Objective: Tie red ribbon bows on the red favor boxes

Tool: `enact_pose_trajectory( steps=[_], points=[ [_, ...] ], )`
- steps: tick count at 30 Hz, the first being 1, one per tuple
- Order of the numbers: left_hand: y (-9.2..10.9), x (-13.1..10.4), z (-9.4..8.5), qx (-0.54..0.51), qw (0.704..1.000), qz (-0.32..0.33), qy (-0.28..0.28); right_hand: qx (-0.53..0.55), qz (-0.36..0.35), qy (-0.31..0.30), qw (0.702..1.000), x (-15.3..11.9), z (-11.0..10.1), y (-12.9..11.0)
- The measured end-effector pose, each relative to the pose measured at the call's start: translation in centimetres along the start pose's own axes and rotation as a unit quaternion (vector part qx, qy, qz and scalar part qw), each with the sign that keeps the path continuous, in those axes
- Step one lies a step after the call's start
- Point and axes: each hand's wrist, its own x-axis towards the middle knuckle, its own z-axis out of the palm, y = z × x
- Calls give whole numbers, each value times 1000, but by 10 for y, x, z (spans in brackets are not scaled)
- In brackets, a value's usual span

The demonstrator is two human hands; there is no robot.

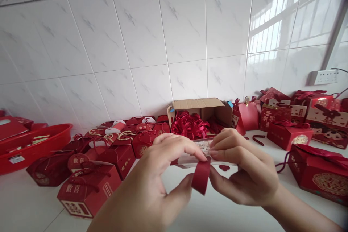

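Note:
Both my hands are raised in the middle of the head view around a piece of printed card (190, 158). It has a pale underside and a patterned face, and most of it is hidden behind my fingers. From its near edge a dark red strip (201, 177) curls downward. My left hand (165, 174) is closed at the strip, index finger on its top and thumb against its left edge. My right hand (241, 170) pinches the card just right of the strip. A small dark red cut-out (224, 168) lies on the table below the card.
Several red gift boxes (89, 185) crowd the table's left side, beside a red plastic basin (59, 134). A cardboard carton (195, 103) of red ribbons (187, 125) stands against the tiled wall. More red boxes (326, 174) and a pink-red bag (248, 116) are at right.

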Motion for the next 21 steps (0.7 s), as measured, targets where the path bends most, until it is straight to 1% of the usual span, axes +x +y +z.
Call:
enact_pose_trajectory(
  steps=[4,7,9,11,14,17,21],
  points=[
    [-8,7,3,-18,997,67,29,-15,-23,10,1000,0,0,-1],
    [-13,12,5,-18,990,130,58,-27,-30,1,999,0,-2,-1],
    [-15,14,5,-17,986,155,66,-20,-27,-3,999,2,-4,-1],
    [-15,13,5,-16,984,164,70,1,-17,-7,1000,3,-5,-2],
    [-14,11,5,-10,984,158,83,39,13,-11,999,3,-6,-2],
    [-13,9,7,4,983,159,87,51,45,-12,998,2,-5,-3],
    [-12,11,10,19,982,169,85,36,41,-3,998,2,-4,-3]
  ],
)
